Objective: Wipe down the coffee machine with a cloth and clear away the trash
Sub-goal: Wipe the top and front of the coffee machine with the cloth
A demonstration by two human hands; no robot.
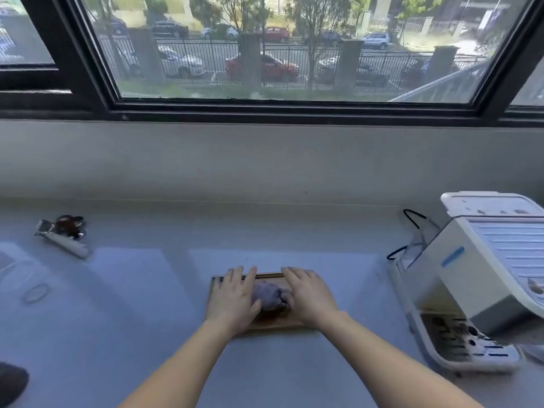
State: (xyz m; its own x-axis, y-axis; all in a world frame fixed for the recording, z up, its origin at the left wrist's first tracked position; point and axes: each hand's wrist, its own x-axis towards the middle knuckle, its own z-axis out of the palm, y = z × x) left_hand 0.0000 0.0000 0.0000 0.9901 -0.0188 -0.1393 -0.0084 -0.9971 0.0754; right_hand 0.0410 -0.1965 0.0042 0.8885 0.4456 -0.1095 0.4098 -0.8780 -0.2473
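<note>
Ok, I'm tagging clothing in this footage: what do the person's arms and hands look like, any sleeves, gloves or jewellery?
The left arm and right arm are bare down to the frame's edge, no sleeves in view. The left hand and right hand wear no gloves; no watch, bracelet or ring shows.

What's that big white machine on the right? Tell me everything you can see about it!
It is the coffee machine, a boxy white body that looks like plastic, standing upright on the counter at the right, partly cut off by the picture's edge. Its top is ribbed, a blue label sits on its side, and the slotted drip tray at its foot shows dark stains. A clear tank and a black cable sit behind it.
</note>
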